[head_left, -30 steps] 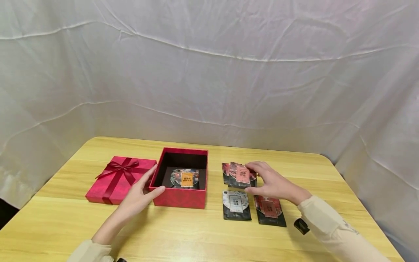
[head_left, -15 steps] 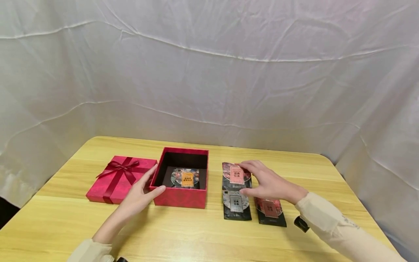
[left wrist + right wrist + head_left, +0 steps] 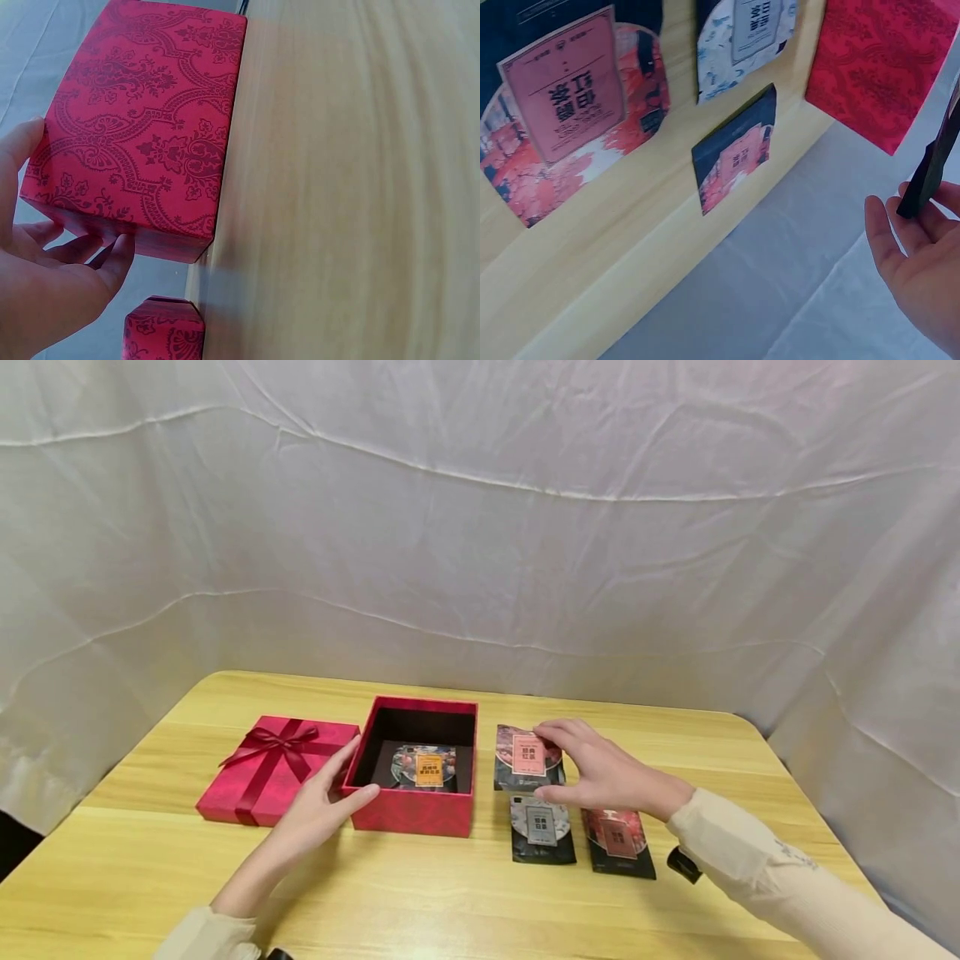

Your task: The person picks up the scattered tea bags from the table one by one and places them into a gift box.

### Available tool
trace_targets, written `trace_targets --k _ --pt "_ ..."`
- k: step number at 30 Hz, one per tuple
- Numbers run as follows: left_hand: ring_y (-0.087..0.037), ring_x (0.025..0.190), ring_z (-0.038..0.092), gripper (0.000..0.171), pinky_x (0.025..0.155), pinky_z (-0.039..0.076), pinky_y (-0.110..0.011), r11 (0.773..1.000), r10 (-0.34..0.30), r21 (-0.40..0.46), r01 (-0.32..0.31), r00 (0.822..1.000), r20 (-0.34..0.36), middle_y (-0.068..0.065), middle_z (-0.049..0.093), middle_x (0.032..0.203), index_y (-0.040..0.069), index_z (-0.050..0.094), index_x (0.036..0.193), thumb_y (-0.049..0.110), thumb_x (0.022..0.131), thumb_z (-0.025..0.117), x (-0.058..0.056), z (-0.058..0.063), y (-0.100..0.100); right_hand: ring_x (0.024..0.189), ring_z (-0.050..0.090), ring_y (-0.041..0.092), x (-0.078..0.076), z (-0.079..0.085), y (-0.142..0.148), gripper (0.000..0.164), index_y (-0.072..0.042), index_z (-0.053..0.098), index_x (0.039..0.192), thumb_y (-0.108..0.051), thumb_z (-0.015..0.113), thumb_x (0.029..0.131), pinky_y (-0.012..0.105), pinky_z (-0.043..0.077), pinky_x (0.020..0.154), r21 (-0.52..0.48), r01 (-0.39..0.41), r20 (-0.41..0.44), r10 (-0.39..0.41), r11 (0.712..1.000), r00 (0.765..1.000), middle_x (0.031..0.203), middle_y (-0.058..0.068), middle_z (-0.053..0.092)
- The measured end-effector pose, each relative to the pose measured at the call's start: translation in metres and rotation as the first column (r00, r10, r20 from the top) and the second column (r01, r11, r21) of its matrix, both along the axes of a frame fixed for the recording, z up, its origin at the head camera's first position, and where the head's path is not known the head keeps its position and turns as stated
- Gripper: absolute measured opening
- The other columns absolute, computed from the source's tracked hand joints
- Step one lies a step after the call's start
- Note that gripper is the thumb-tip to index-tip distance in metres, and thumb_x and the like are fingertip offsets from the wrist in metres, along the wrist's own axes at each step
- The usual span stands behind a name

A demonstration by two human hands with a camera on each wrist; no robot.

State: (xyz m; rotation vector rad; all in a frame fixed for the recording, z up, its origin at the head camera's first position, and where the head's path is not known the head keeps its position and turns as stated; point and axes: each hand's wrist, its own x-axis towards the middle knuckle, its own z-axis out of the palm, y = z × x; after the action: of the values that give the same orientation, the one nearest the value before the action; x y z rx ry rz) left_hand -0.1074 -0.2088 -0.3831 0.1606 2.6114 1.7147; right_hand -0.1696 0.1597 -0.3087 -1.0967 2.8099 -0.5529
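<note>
My right hand (image 3: 600,768) pinches a dark tea sachet (image 3: 528,756) with a pink label, raised above the table. In the right wrist view that sachet (image 3: 941,150) shows only edge-on at the frame's right side. My left hand (image 3: 318,802) holds the near-left corner of a red patterned gift box (image 3: 412,812), thumb at the front rim and fingers along the left wall. Inside the box lies a sachet (image 3: 429,768) with an orange label. On the table lie a white-labelled sachet (image 3: 542,829), a red-labelled sachet (image 3: 619,843) and another pink-labelled sachet (image 3: 739,154), mostly hidden in the head view.
Left of the box lies its red lid (image 3: 273,768), tied with a dark red ribbon bow. All of this stands on a wooden table (image 3: 450,893) with rounded far corners. A pale cloth (image 3: 480,568) hangs behind and at the sides.
My right hand has moved left with the pink-labelled sachet, from the right of the rear sachet to over it and slightly past. The left hand and the box stay in place.
</note>
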Motion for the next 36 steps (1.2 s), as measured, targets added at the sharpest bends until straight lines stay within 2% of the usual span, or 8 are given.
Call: trace_targets --k 5,14,22,30,36 --pt "-0.04 0.13 0.042 0.078 0.101 0.04 -0.052 1.0 0.0 -0.009 0.0 1.0 0.0 -0.021 0.032 0.151 0.014 0.021 0.155 0.028 0.093 0.066 0.001 0.0 0.0 0.131 0.038 0.032 -0.001 0.005 -0.008 0.082 -0.001 0.04 0.144 -0.046 0.071 0.083 0.053 0.037 0.102 -0.006 0.001 -0.011 -0.002 1.0 1.0 0.144 0.016 0.041" --pt "-0.039 0.128 0.044 0.077 0.1 0.041 -0.051 1.0 0.002 -0.014 -0.002 1.0 0.002 -0.022 0.033 0.151 0.012 0.021 0.155 0.026 0.093 0.066 0.0 0.0 0.001 0.128 0.041 0.03 -0.012 0.016 -0.024 0.079 0.0 0.042 0.143 -0.042 0.072 0.082 0.052 0.038 0.102 -0.014 -0.055 -0.014 0.055 0.998 0.998 0.143 0.015 0.043" --pt "-0.041 0.136 0.03 0.077 0.103 0.035 -0.056 1.0 0.001 -0.022 -0.001 1.0 0.001 -0.02 0.026 0.154 0.014 0.021 0.155 0.029 0.094 0.065 0.001 0.0 0.001 0.121 0.044 0.028 -0.024 0.029 -0.044 0.077 0.002 0.046 0.139 -0.042 0.071 0.081 0.048 0.042 0.098 -0.002 -0.09 -0.062 0.09 0.996 0.994 0.137 0.016 0.047" --pt "-0.043 0.136 0.028 0.078 0.103 0.035 -0.057 0.999 0.005 -0.043 -0.004 1.0 0.007 -0.02 0.024 0.155 0.015 0.021 0.155 0.033 0.093 0.064 0.001 0.001 0.0 0.124 0.042 0.024 -0.027 0.033 -0.067 0.08 -0.003 0.043 0.144 -0.05 0.066 0.084 0.046 0.041 0.099 0.091 -0.059 -0.003 0.06 0.994 0.998 0.141 0.012 0.044" --pt "-0.043 0.137 0.027 0.077 0.103 0.034 -0.058 0.999 0.007 -0.047 -0.007 1.0 0.012 -0.02 0.024 0.155 0.016 0.02 0.156 0.032 0.094 0.064 0.001 0.0 0.0 0.127 0.041 0.025 -0.025 0.03 -0.082 0.081 -0.004 0.042 0.145 -0.053 0.065 0.084 0.046 0.039 0.102 0.108 -0.065 0.023 0.063 0.992 0.998 0.144 0.011 0.042"
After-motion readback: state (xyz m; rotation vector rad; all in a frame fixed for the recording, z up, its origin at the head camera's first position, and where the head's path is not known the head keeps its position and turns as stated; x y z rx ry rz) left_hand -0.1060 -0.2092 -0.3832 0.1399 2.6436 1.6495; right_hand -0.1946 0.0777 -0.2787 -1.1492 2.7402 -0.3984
